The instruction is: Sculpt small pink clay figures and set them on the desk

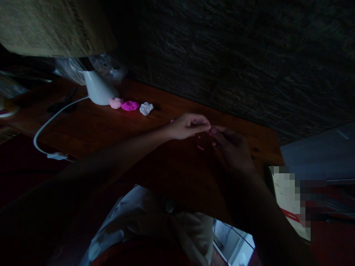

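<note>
My left hand (191, 125) is closed in a pinch above the wooden table, its thumb and index fingertips pressed together. Opposite it, my right hand (233, 146) pinches too, and the fingertips of both meet. Whatever lies between them is too small and dark to make out. Just below, a thin pink piece of clay (200, 147) and a tiny pink bit (199, 137) rest on the tabletop. Farther left sit a light pink clay lump (116, 103), a bright magenta clay lump (130, 106) and a white clay lump (146, 108).
A lamp with a white base (98, 88) and a printed shade (55, 29) stands at the back left, its white cable (41, 129) looping over the table edge. Dark scissors (62, 105) lie nearby. A dark stone-patterned wall (222, 55) rises behind. At right is a pale box (288, 203).
</note>
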The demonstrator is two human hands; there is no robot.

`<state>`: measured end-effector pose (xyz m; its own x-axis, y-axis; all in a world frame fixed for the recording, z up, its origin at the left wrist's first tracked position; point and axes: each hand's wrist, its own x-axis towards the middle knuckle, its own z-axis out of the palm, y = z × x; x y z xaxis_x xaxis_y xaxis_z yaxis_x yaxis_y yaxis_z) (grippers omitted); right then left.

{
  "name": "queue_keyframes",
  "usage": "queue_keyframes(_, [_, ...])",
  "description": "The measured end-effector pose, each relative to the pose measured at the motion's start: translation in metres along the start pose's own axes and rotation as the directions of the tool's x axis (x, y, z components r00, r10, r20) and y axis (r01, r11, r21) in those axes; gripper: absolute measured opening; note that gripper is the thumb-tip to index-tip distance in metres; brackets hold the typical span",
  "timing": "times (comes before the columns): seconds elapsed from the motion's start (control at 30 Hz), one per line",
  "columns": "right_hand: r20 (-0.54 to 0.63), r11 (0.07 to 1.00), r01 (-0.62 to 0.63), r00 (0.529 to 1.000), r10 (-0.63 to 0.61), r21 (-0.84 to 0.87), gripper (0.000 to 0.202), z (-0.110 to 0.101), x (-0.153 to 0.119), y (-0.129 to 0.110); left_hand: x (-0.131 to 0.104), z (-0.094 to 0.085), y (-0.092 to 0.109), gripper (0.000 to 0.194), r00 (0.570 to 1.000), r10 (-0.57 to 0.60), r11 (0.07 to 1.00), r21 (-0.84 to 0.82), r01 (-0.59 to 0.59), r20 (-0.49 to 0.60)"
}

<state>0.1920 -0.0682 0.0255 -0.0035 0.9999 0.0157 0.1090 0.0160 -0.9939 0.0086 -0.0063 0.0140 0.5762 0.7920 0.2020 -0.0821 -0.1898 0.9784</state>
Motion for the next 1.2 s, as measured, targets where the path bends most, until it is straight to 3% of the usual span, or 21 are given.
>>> queue_keyframes(0.47, [-0.086,0.993,0.03,0.995,-0.04,-0.112,0.031,0.002,-0.001,-0.003,0.001,-0.004,-0.006,0.019,0.998,0.034,0.997,0.063,-0.038,0.06])
queue_keyframes(0.7, [-0.085,0.99,0.018,0.996,-0.031,-0.143,0.035,0.001,0.001,-0.001,-0.001,0.0,-0.007,0.025,0.995,-0.093,0.994,0.052,0.091,0.033])
queue_keyframes(0.97, [-0.089,0.997,-0.05,0.995,0.044,-0.065,0.034,0.001,0.0,0.002,-0.001,0.0,-0.011,0.022,0.991,-0.131,0.991,0.019,0.131,-0.003])
queue_keyframes(1.2, [-0.105,0.999,-0.052,0.993,0.052,0.005,0.032,0.003,0.0,-0.001,0.0,0.003,-0.003,0.021,0.983,-0.183,0.981,-0.07,0.18,-0.034])
